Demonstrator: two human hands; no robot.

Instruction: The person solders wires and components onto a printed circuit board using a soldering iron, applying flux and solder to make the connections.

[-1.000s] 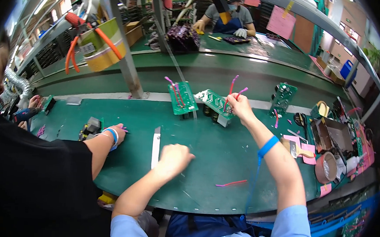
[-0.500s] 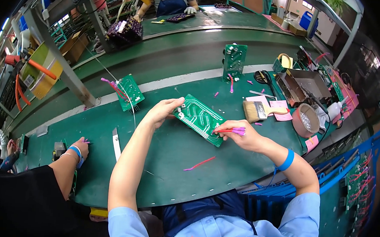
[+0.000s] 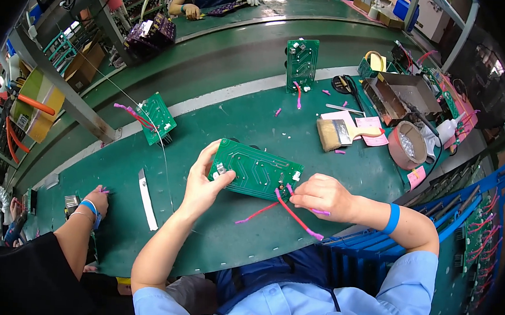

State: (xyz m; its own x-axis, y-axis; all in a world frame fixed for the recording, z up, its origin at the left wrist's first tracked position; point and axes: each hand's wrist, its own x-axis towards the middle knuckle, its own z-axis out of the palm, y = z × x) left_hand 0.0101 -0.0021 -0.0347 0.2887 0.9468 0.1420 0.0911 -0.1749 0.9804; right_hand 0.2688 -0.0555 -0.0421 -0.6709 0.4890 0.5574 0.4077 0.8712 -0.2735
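My left hand (image 3: 204,183) grips the left end of a green circuit board (image 3: 254,172), thumb on its near face. The board is tilted above the bench, its traced side facing me. By its lower right corner, my right hand (image 3: 326,198) is closed in a pinch on a wire with purple ends; the fingers hide most of it. One red wire (image 3: 298,217) with purple ends hangs from the board close to those fingertips. Another red wire (image 3: 255,213) lies on the green bench (image 3: 229,238), partly behind the board.
Two more boards stand beyond, one at the left (image 3: 157,118) with wires and one at the back (image 3: 301,65). To the right are a paintbrush (image 3: 333,134), a metal tray (image 3: 406,95) and a round tub (image 3: 407,146). A co-worker's hand (image 3: 96,200) works at the left, near a white strip (image 3: 147,200).
The board has come nearer to me and turned to a more level position. My right hand has shifted down and right; one red wire now hangs from the board outside its grip.
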